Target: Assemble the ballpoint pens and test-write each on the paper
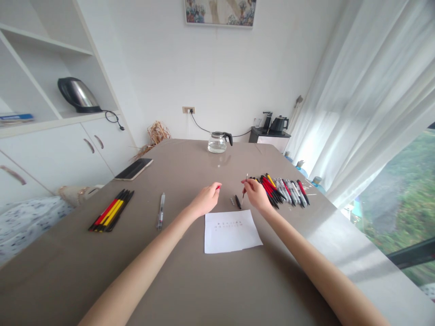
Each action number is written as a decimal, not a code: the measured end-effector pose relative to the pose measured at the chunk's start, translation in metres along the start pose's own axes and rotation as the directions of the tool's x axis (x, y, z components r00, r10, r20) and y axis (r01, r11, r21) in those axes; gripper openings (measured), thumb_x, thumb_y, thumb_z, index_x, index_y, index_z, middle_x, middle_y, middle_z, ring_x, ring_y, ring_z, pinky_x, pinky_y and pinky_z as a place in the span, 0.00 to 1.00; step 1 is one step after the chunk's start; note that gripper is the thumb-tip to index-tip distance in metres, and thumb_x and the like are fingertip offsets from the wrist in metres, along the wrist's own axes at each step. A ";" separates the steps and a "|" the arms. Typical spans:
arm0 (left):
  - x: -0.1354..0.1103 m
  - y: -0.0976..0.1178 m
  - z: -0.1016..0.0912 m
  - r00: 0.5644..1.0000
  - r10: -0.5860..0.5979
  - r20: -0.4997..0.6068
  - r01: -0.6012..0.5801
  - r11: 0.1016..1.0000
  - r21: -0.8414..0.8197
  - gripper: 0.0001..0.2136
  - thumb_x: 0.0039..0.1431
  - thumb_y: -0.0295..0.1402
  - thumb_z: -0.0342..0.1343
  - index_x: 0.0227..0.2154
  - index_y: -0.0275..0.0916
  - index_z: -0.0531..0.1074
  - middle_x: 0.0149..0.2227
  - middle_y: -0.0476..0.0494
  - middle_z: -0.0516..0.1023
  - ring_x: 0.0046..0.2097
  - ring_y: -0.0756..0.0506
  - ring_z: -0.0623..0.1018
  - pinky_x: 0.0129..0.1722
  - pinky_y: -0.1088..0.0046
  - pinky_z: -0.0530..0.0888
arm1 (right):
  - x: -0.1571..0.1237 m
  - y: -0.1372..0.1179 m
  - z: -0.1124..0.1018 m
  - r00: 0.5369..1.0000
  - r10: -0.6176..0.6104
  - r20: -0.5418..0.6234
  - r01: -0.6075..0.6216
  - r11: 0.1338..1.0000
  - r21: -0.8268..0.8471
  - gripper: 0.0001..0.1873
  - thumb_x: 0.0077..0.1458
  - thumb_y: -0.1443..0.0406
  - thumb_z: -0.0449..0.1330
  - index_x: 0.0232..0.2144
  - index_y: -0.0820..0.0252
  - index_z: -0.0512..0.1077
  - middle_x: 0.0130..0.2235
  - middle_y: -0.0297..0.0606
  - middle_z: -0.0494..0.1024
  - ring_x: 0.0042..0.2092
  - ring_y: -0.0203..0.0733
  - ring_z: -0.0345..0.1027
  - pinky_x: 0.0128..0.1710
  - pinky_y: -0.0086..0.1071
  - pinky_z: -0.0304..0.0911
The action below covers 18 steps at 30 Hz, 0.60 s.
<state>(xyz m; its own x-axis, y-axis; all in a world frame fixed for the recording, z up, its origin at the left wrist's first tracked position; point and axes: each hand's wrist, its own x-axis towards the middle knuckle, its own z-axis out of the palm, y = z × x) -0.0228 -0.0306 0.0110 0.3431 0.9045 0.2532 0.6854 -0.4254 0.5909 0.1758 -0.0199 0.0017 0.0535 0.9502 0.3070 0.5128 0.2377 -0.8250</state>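
Note:
My left hand [205,199] is closed above the far left corner of a white sheet of paper [233,240] with rows of small handwriting. A small red piece [219,187], perhaps part of a pen, shows at its fingertips; the rest is hidden. My right hand [255,194] pinches a thin pen refill [243,198], held nearly upright with its lower end near the table. Just left of it lie a short black pen part [238,202] and a tiny metallic piece [232,201], maybe a spring. Beyond my right hand spreads a pile of red, black, yellow and clear pens [272,189].
At the left lies a row of red, yellow and black pens [112,211], with one clear pen [161,211] apart from it. Farther back are a phone [134,169] and a glass pot of clear liquid [217,144] on the brown table [176,280].

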 end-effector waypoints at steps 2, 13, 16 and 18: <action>0.000 0.002 0.001 1.000 -0.022 -0.008 0.021 0.999 -0.038 0.17 0.57 0.38 0.37 0.45 0.38 0.62 0.38 0.42 0.72 0.37 0.47 0.72 0.37 0.71 0.67 | -0.003 0.000 0.002 0.997 -0.058 0.045 0.063 0.990 -0.129 0.16 0.50 0.59 0.47 0.33 0.63 0.70 0.23 0.36 0.72 0.26 0.35 0.63 0.28 0.27 0.56; -0.002 0.008 0.002 0.998 -0.049 0.045 0.052 0.996 -0.072 0.16 0.56 0.34 0.37 0.42 0.41 0.66 0.33 0.47 0.74 0.33 0.50 0.72 0.34 0.74 0.67 | -0.010 0.018 0.021 0.992 -0.046 0.117 0.085 0.933 -0.351 0.17 0.50 0.62 0.50 0.40 0.63 0.70 0.28 0.39 0.74 0.31 0.37 0.65 0.32 0.27 0.57; -0.002 0.005 0.003 0.991 -0.100 0.089 0.107 0.992 -0.070 0.18 0.56 0.31 0.36 0.47 0.41 0.63 0.36 0.46 0.74 0.37 0.49 0.72 0.39 0.72 0.66 | -0.010 0.016 0.020 0.992 -0.050 0.117 0.090 0.923 -0.374 0.16 0.51 0.62 0.50 0.40 0.61 0.70 0.31 0.39 0.74 0.32 0.37 0.66 0.34 0.27 0.57; -0.001 0.002 0.005 0.991 -0.101 0.091 0.108 0.991 -0.073 0.19 0.56 0.32 0.36 0.50 0.40 0.60 0.42 0.43 0.72 0.41 0.47 0.71 0.42 0.71 0.65 | -0.010 0.012 0.018 0.990 -0.046 0.137 0.097 0.912 -0.398 0.16 0.51 0.61 0.50 0.39 0.60 0.71 0.30 0.38 0.74 0.32 0.37 0.65 0.34 0.27 0.57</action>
<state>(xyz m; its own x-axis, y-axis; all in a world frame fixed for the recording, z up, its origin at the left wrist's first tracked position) -0.0185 -0.0323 0.0081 0.3290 0.9365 0.1213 0.6695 -0.3219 0.6694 0.1661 -0.0232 -0.0202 -0.0874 0.9570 0.2765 0.8143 0.2286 -0.5336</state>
